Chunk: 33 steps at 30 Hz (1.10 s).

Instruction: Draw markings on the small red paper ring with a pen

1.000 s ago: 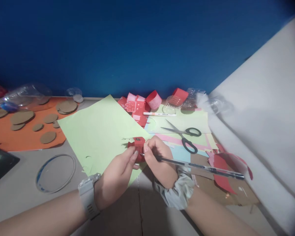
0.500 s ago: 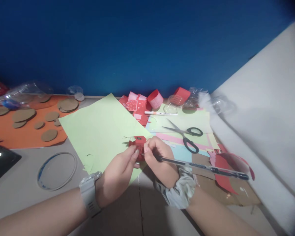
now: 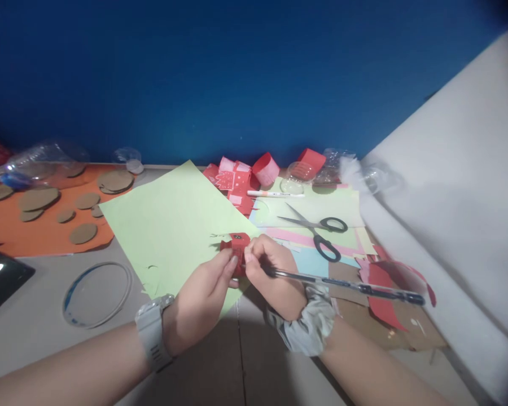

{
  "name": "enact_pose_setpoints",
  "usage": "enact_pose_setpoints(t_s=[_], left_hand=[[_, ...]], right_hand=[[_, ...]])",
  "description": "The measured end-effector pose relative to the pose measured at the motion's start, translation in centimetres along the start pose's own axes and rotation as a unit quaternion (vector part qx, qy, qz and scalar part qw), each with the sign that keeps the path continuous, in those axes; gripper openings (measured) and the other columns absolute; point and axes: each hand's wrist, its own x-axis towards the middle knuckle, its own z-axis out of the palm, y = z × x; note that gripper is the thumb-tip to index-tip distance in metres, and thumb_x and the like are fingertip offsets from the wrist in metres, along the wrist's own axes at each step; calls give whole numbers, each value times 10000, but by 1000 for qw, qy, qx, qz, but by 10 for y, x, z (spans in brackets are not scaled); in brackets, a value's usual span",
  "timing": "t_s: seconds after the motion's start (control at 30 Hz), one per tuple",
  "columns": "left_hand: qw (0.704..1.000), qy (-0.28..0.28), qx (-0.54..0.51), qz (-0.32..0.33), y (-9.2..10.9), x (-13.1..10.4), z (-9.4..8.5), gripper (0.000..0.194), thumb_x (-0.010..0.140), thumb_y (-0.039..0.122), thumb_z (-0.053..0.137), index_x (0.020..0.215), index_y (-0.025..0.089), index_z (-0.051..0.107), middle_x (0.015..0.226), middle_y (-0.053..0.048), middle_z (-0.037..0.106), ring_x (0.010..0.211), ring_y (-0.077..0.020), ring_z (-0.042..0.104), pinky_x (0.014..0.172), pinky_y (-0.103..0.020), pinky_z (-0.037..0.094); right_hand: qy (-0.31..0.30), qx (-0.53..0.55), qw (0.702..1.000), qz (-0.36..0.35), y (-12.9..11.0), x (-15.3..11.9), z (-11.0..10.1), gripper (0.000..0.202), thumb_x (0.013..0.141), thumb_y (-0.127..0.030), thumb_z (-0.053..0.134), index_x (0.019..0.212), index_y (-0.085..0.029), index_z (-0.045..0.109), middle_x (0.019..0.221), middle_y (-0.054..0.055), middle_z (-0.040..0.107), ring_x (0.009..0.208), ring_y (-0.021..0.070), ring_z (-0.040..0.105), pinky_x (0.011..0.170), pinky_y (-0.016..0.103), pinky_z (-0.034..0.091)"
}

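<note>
My left hand [image 3: 203, 296] is closed on a small red paper piece [image 3: 238, 239] with dark drawn marks, its thumb pressed on the near side. A pen [image 3: 342, 285] with a clear barrel is pinched in my right hand [image 3: 275, 276]. Its tip is at the red paper piece, mostly hidden by my fingers. Beneath and beyond my hands lies a light green paper sheet [image 3: 169, 220], with a few thin dark scraps on it. Scissors [image 3: 315, 225] with black handles rest partly open to the right of my hands.
Cardboard discs [image 3: 40, 198] lie on an orange sheet [image 3: 93, 245] at left, near a clear plastic bottle [image 3: 46, 158]. A tape-like ring [image 3: 127, 287] and a dark phone-like object [image 3: 4, 285] are nearer. Red paper rolls [image 3: 266, 169] and a white marker [image 3: 275, 194] stand beyond. A blue wall [image 3: 237, 79] closes the back.
Both hands keep their hold on the red paper piece and the pen. The whole view has shifted very slightly; nothing else visibly differs.
</note>
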Motion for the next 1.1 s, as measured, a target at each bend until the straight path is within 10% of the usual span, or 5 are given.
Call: enact_pose_setpoints(t_s=[1.1], left_hand=[[999, 3, -32, -5, 0, 1, 2, 260, 1004, 359, 337, 879, 205, 505, 859, -30, 630, 817, -179, 638, 794, -282, 563]], right_hand=[[0, -14, 1000, -2, 1, -1, 1, 226, 902, -225, 495, 701, -224, 392, 639, -42, 445, 562, 116, 386, 540, 260, 331]])
